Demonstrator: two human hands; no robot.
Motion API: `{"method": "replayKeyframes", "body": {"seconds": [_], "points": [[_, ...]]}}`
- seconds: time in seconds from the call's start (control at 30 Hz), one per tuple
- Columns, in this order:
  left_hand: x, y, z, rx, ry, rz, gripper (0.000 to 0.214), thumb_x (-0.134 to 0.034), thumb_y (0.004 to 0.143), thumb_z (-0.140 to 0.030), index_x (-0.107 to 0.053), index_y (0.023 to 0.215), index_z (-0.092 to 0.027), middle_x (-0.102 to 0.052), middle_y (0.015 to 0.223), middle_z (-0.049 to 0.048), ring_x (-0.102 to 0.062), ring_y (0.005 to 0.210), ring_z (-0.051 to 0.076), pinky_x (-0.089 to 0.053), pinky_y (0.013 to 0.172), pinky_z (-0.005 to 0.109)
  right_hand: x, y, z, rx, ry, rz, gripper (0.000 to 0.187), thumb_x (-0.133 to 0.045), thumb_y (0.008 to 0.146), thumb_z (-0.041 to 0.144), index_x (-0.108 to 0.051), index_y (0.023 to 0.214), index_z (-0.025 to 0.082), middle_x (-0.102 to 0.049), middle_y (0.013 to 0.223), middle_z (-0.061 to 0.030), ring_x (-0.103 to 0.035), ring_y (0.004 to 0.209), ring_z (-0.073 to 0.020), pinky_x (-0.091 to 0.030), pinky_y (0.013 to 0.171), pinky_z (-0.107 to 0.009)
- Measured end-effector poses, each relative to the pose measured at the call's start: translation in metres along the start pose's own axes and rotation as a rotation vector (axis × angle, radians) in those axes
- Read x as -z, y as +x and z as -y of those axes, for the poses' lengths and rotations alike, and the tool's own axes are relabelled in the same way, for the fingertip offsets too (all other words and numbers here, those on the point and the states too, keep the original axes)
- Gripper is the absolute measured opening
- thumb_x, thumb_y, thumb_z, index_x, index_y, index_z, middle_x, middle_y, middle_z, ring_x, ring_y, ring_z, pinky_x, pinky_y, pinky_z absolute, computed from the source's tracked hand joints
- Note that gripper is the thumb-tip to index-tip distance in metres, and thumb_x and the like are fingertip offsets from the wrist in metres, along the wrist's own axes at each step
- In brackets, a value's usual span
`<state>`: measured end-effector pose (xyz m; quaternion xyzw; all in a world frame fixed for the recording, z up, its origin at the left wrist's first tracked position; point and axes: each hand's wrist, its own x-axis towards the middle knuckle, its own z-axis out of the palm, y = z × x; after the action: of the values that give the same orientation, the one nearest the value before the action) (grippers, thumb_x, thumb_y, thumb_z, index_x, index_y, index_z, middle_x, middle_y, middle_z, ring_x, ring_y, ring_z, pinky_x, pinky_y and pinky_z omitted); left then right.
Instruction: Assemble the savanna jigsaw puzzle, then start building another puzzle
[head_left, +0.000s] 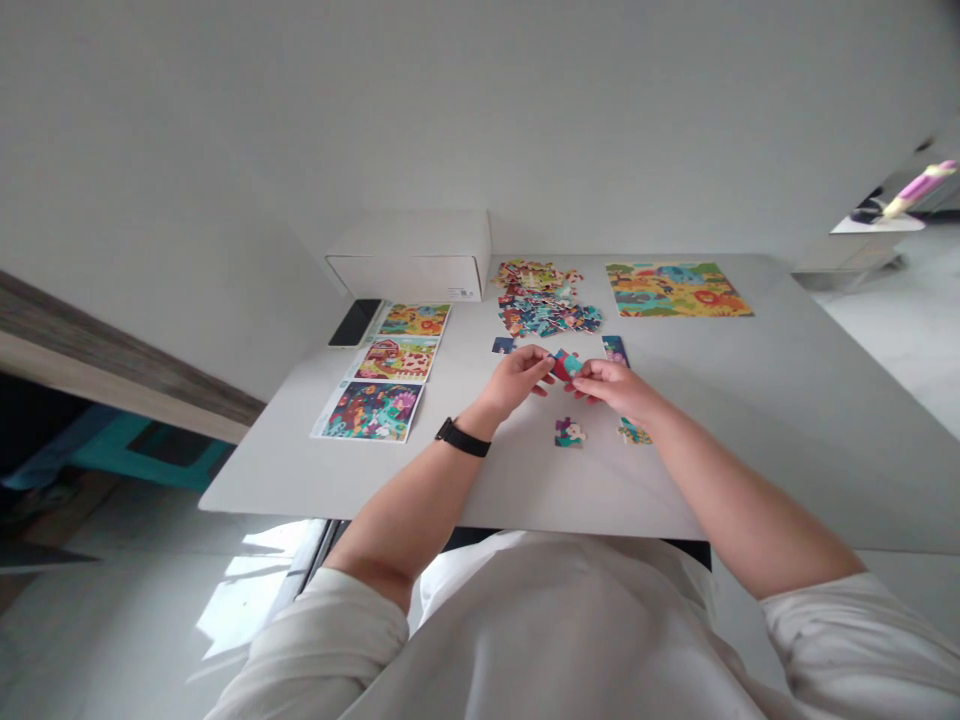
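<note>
My left hand [514, 380] and my right hand [607, 385] meet above the white table, with fingertips pinching a red and teal jigsaw piece [566, 365]. I cannot tell whether this is one piece or two. Single pieces lie around them: one [503, 345] and another [615, 350] beyond my hands, two more [570, 432] [634, 432] nearer me. A heap of loose pieces [544, 300] lies farther off. To its right is a colourful animal puzzle [677, 290]. Several printed picture cards [395, 358] run along the left.
A black watch [463, 437] circles my left wrist. A white cardboard box [409, 257] and a black phone [355, 322] stand at the table's far left. The table's near edge [517, 510] runs beneath my forearms. A pink-and-white object [919, 188] sits beyond the far right corner.
</note>
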<state>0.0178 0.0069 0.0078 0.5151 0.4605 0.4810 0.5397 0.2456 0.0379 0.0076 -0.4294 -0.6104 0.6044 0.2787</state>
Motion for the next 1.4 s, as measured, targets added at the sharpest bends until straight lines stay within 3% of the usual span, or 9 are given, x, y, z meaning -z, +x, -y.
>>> {"method": "replayKeyframes", "body": {"seconds": [0.27,0.53,0.8,0.9,1.1,1.17,1.27,1.4], "points": [[0.002,0.003,0.005,-0.021,0.062,-0.017,0.036,-0.082,0.094,-0.049,-0.075,0.107,-0.016,-0.078,0.084,0.0047,-0.072,0.070,0.014,-0.056,0.056,0.021,0.004,-0.001,0.004,0.122,-0.007,-0.034,0.047,-0.089,0.079,0.053,-0.074,0.113,0.025,-0.080,0.101,-0.0054,-0.073,0.090,-0.0220,-0.056,0.074,-0.033],[0.001,0.003,0.006,-0.055,0.100,0.046,0.042,-0.084,0.093,-0.051,-0.079,0.111,-0.014,-0.079,0.083,0.0051,-0.069,0.065,0.011,-0.057,0.058,0.021,0.001,-0.001,0.005,0.099,-0.004,0.001,0.046,-0.093,0.073,0.053,-0.074,0.101,0.022,-0.076,0.084,-0.0026,-0.070,0.079,-0.0196,-0.055,0.071,-0.032],[0.000,0.000,0.001,-0.019,0.068,0.008,0.031,-0.085,0.093,-0.037,-0.073,0.112,-0.016,-0.079,0.087,0.0043,-0.073,0.070,0.012,-0.060,0.063,0.022,0.002,0.000,0.003,0.087,-0.026,-0.056,0.043,-0.092,0.074,0.054,-0.074,0.098,0.023,-0.080,0.085,-0.0042,-0.071,0.078,-0.0196,-0.054,0.072,-0.032],[0.018,-0.002,-0.012,-0.028,0.163,-0.023,0.026,-0.086,0.091,-0.035,-0.073,0.105,-0.016,-0.079,0.085,0.0048,-0.073,0.071,0.013,-0.061,0.066,0.024,0.002,-0.002,0.004,0.090,-0.046,-0.034,0.041,-0.089,0.078,0.056,-0.075,0.099,0.023,-0.083,0.092,-0.0063,-0.072,0.080,-0.0197,-0.055,0.072,-0.032],[0.091,-0.009,-0.043,0.052,0.392,-0.111,0.020,-0.084,0.088,-0.031,-0.075,0.099,-0.017,-0.078,0.078,0.0044,-0.072,0.065,0.015,-0.060,0.063,0.025,0.009,-0.004,0.007,0.127,-0.088,-0.075,0.039,-0.086,0.082,0.057,-0.076,0.100,0.024,-0.083,0.095,-0.0068,-0.071,0.082,-0.0201,-0.054,0.071,-0.031],[0.107,-0.012,-0.046,0.105,0.442,-0.129,0.018,-0.083,0.087,-0.030,-0.075,0.097,-0.018,-0.078,0.076,0.0039,-0.072,0.064,0.015,-0.060,0.063,0.025,0.011,-0.004,0.006,0.121,-0.100,-0.077,0.037,-0.086,0.083,0.055,-0.077,0.101,0.024,-0.084,0.096,-0.0072,-0.072,0.083,-0.0200,-0.054,0.072,-0.031],[0.114,-0.015,-0.045,0.166,0.558,-0.112,0.013,-0.082,0.085,-0.025,-0.076,0.093,-0.018,-0.078,0.076,0.0040,-0.071,0.061,0.014,-0.057,0.059,0.024,0.011,-0.003,0.004,0.107,-0.108,-0.074,0.036,-0.085,0.084,0.053,-0.077,0.102,0.023,-0.084,0.096,-0.0078,-0.072,0.083,-0.0201,-0.055,0.073,-0.031],[0.106,-0.017,-0.043,0.236,0.692,-0.029,0.006,-0.077,0.084,-0.018,-0.076,0.089,-0.018,-0.079,0.076,0.0044,-0.070,0.057,0.015,-0.053,0.056,0.025,0.012,-0.001,0.001,0.108,-0.122,-0.071,0.036,-0.086,0.083,0.053,-0.078,0.101,0.024,-0.084,0.096,-0.0079,-0.073,0.085,-0.0213,-0.055,0.073,-0.033]]}}
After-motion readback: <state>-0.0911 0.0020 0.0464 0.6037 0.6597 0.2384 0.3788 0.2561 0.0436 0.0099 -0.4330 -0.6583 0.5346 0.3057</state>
